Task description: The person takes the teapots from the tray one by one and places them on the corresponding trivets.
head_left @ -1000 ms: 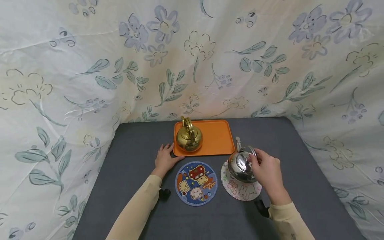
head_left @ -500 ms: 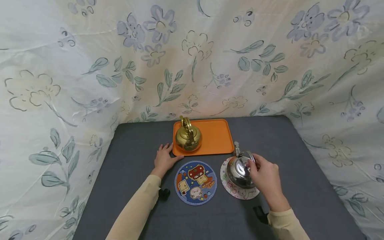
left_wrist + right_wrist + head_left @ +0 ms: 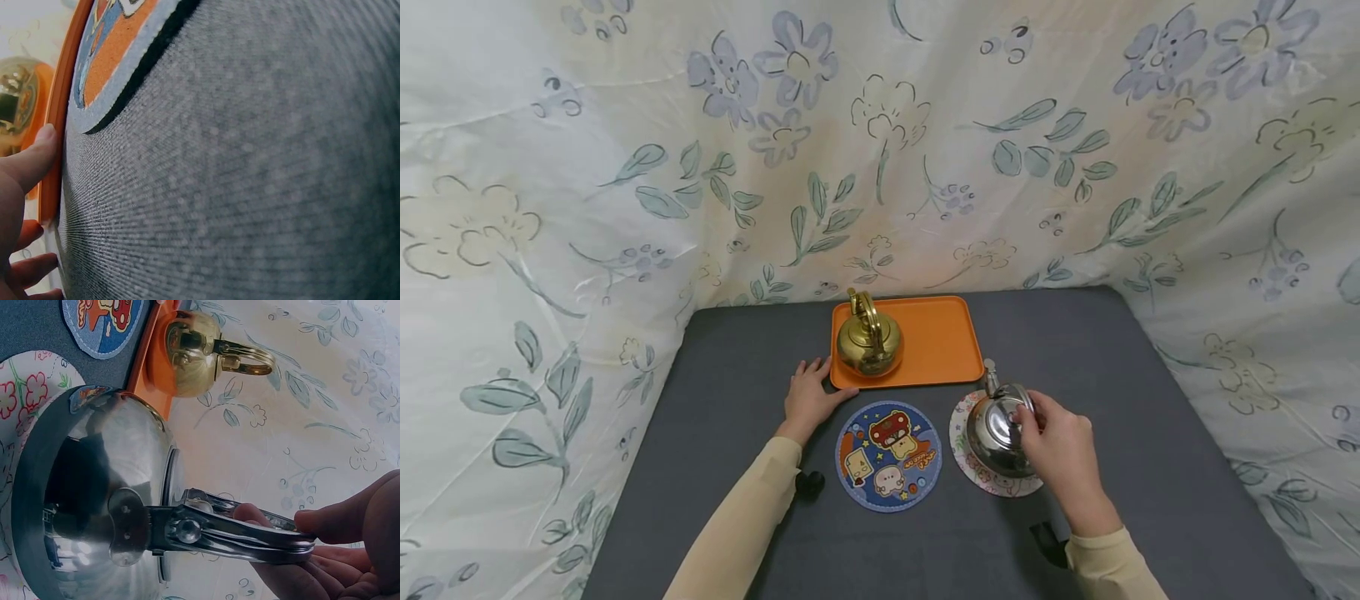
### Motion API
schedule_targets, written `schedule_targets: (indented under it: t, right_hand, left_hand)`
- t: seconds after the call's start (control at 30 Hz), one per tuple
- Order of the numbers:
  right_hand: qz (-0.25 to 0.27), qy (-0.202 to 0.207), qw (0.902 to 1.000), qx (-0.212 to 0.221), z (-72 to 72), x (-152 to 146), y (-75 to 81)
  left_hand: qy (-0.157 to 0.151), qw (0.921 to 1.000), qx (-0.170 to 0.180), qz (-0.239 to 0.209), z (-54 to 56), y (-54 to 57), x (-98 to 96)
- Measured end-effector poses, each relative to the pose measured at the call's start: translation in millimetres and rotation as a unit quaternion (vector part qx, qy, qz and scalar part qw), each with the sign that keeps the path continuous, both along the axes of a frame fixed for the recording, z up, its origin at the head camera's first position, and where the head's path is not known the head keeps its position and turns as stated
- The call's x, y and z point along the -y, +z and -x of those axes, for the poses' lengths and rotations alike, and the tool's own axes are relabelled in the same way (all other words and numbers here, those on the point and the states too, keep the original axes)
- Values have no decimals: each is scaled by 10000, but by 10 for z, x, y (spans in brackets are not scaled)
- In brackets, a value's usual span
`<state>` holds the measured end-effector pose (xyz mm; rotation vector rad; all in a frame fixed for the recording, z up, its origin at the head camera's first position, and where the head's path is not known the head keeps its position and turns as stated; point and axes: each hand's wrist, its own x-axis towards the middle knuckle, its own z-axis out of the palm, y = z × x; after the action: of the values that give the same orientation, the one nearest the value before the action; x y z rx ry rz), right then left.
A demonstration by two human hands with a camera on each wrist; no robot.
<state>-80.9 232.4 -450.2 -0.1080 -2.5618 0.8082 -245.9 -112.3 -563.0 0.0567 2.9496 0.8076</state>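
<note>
Lying nearest, over a dark grey table [image 3: 910, 558], were two cream sleeves [image 3: 741, 521], one at eight o'clock and one at four o'clock. A small black thing [image 3: 810, 485] showed by each wrist. Past them was a round blue mat [image 3: 888, 457] with a red mushroom and little cartoon faces on it. At its three o'clock was a round white mat [image 3: 958, 429] with pink flowers. A shiny silver kettle [image 3: 1000, 433] was over the white mat and hid most of it, with its spout to eleven o'clock. It was hard to tell if its bottom sat flat on the mat. The right hand [image 3: 1062, 442] was at the kettle's three o'clock, and its thumb and fingers pinched the top of the silver handle [image 3: 250, 534]. The left hand [image 3: 808, 402] was at the blue mat's ten o'clock. Its fingers were spread, and it touched the eight o'clock corner of an orange tray [image 3: 936, 333], with its thumb on the near edge. On the tray, at nine o'clock, stood a gold kettle [image 3: 870, 342], spout to eleven o'clock. Farthest back hung a pale cloth [image 3: 880, 167] with purple flowers and green leaves.
</note>
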Motion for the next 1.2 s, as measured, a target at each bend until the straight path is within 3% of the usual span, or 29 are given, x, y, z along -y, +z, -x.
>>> schedule_targets:
  t: [0.33, 0.73, 0.93, 1.2]
  right_hand:
    - [-75, 1, 9998, -185, -17, -19, -59]
    - [-85, 178, 9997, 174, -27, -191, 11]
    - [-255, 178, 9994, 181, 325, -538, -19]
    - [-683, 661, 9889, 1145, 998, -1009, -247]
  left_hand:
    - [57, 10000, 31, 27, 16, -33, 7]
    - [0, 10000, -92, 3, 14, -55, 13]
    - [-35, 9999, -148, 63, 26, -67, 27]
    - [-41, 9999, -112, 24, 10, -63, 46]
